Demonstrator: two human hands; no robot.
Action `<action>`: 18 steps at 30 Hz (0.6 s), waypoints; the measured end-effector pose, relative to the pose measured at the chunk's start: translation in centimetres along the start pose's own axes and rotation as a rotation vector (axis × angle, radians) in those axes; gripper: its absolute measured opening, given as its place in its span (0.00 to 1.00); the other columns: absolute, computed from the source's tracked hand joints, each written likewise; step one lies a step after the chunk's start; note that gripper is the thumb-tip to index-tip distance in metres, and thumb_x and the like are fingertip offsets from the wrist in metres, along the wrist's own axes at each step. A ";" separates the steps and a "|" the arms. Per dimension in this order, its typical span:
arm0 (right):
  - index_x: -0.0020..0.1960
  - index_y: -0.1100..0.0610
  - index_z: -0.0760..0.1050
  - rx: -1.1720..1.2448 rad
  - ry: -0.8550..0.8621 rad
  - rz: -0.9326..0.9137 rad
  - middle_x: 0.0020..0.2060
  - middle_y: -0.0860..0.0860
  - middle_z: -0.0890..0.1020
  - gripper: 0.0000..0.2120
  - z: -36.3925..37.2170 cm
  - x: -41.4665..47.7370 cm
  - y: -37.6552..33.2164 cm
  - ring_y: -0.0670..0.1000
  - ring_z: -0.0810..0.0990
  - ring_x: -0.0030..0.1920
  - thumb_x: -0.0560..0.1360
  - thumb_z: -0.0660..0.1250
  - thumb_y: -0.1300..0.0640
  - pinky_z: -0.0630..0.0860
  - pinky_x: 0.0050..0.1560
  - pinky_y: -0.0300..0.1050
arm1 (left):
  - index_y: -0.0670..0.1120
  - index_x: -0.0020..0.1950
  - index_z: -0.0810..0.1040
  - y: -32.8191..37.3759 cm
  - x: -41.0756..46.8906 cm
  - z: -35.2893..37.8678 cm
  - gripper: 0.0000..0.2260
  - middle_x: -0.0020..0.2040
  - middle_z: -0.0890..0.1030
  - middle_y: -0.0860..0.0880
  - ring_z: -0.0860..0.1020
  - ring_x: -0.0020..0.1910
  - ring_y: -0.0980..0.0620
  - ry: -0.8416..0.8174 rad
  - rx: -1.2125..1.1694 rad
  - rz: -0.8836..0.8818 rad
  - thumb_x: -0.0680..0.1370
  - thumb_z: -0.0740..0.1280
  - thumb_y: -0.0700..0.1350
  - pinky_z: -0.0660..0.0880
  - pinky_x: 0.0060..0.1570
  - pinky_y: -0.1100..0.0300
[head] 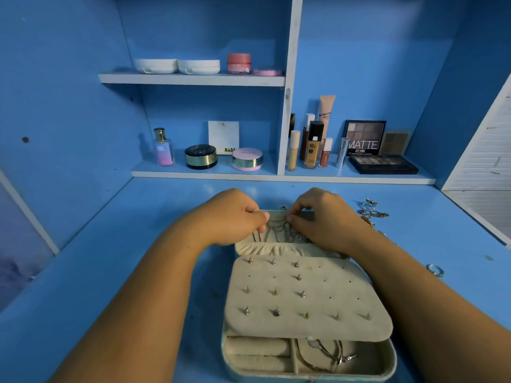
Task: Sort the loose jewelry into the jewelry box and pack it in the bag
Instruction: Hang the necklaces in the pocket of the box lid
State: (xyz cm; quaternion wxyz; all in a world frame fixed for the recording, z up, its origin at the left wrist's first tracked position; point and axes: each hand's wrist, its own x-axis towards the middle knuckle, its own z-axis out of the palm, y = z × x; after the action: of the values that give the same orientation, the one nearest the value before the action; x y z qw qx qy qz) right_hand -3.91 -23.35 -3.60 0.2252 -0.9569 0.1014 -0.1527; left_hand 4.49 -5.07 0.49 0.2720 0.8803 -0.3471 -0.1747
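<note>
Both hands are working at the raised lid point(300, 215) of the open jewelry box point(224, 352), which is sitting on the blue worktop point(138, 272) right in front of the person. The left hand point(232, 217) and the right hand point(320, 217) are curling their fingers in and pinching the fine necklace chains point(279, 230) that are hanging in the lid above its gathered pocket point(265, 247). These chains are looking very light, limp and quick to tangle, so they are probably calling for a fingertip pinch near the clasp end, with the slack being fed down into the pocket rather than pulled. A padded earring panel point(318, 324) is lying over the tray with several studs point(246, 310) poking through it; it is looking soft, and the studs small and easy to drop. A thin bracelet point(329, 355) is resting in the front compartment below. More loose jewelry point(372, 212) is waiting in a small heap on the worktop just beyond the right wrist, and a single ring point(436, 270) is lying apart, nearer the right forearm; the ring is likely hard and slippery, best taken by its band. The box itself is seeming rigid enough to be lifted by its sides once closed, and no bag is showing
</note>
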 end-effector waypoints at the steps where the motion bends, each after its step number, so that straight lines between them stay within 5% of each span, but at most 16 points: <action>1: 0.46 0.47 0.81 0.003 -0.011 -0.022 0.47 0.45 0.77 0.04 0.1 0.0 0.2 0.49 0.75 0.50 0.74 0.68 0.52 0.74 0.55 0.53 | 0.50 0.36 0.82 0.0 0.0 0.0 0.15 0.36 0.80 0.45 0.79 0.41 0.45 0.004 -0.003 -0.008 0.80 0.64 0.52 0.74 0.42 0.56; 9: 0.51 0.44 0.80 -0.012 -0.060 -0.098 0.50 0.45 0.77 0.09 -0.1 0.0 0.8 0.49 0.75 0.53 0.75 0.65 0.54 0.74 0.55 0.54 | 0.51 0.32 0.82 0.2 0.0 -0.1 0.16 0.22 0.71 0.54 0.67 0.25 0.54 0.027 -0.015 -0.089 0.78 0.64 0.49 0.66 0.31 0.62; 18: 0.54 0.48 0.80 0.005 -0.068 -0.146 0.52 0.47 0.76 0.11 -0.2 -0.2 0.6 0.46 0.75 0.51 0.76 0.64 0.58 0.75 0.56 0.47 | 0.49 0.33 0.82 0.0 0.2 -0.3 0.14 0.23 0.69 0.52 0.68 0.27 0.52 0.087 -0.039 -0.129 0.77 0.64 0.47 0.66 0.32 0.61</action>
State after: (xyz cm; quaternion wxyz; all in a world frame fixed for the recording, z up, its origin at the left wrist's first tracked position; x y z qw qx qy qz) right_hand -4.28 -23.92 -3.74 0.2192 -0.9658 0.0234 -0.1365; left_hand 4.80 -5.10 0.67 0.2921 0.9022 -0.2739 -0.1600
